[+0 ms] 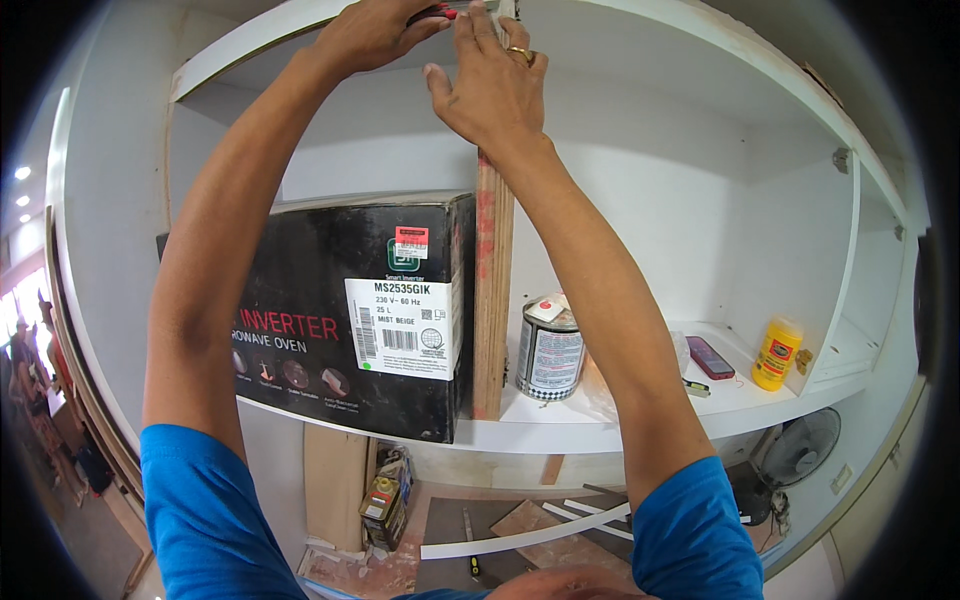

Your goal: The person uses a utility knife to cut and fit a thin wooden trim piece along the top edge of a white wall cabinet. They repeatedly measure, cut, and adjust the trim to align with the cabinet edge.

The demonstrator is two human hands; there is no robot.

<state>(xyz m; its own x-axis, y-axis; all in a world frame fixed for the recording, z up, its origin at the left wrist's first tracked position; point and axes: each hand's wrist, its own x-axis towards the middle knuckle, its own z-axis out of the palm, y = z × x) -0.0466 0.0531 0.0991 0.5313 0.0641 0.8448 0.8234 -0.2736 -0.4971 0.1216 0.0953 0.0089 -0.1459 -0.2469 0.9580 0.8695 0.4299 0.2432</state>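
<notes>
1. Working overhead calls for steadiness: the left hand (372,35) appears curled around a small red item (440,12) at the picture's upper edge, so a firm, relaxed hold should serve best. Its far end is cut off, and I cannot tell what it is.

2. Brace with the right hand (500,90), whose fingers reach upward with the thumb set apart; no grip shows. Its fingertips lie by the top of the wooden divider (492,290), just beside the red item, a good place for guiding, I judge.

3. Mind the fingertips: with the hands this close, a slip could catch the right one.

4. Use the white top rail (235,55) as a visual guide, and look up squarely at the contact point.

5. Watch what sits beneath: the black carton (320,270) left of the divider, and the metal can (552,360), phone (711,357) and yellow bottle (777,355) on its right. Anything dropped could strike them.
</notes>
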